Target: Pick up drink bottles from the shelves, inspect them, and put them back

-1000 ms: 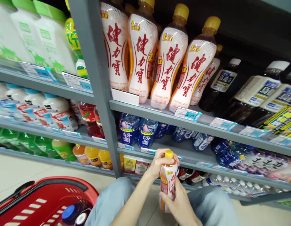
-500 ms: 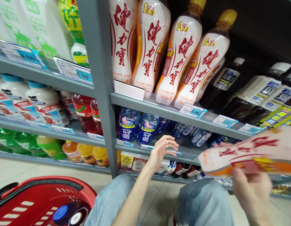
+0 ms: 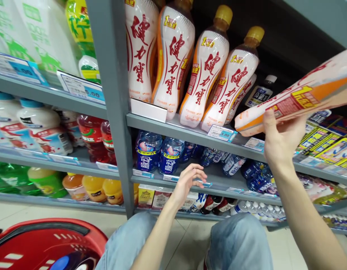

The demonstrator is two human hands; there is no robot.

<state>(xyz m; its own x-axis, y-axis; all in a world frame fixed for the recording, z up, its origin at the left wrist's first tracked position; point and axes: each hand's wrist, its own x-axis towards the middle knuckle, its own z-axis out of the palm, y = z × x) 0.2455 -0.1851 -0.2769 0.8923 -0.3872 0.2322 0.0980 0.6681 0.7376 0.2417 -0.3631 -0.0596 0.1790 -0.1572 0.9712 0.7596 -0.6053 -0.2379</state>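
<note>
My right hand (image 3: 283, 140) grips a white-and-orange drink bottle (image 3: 297, 99) with red characters, held on its side at the level of the upper shelf at the right. Its cap end runs out of view. My left hand (image 3: 187, 180) hangs empty with fingers loosely curled apart, in front of the shelf of small blue-labelled bottles (image 3: 159, 153). A row of matching white-and-orange bottles (image 3: 207, 71) with yellow caps stands on the grey shelf (image 3: 184, 131) above.
A red shopping basket (image 3: 47, 243) sits on the floor at lower left with a blue-capped item inside. My knees in light jeans (image 3: 235, 243) are below. Dark tea bottles (image 3: 260, 93) stand behind the held bottle. A grey shelf upright (image 3: 111, 93) divides the bays.
My left hand let go of the bottle and stayed low. My right hand carried the bottle from in front of my knees up and right, tipping it sideways toward the upper shelf.
</note>
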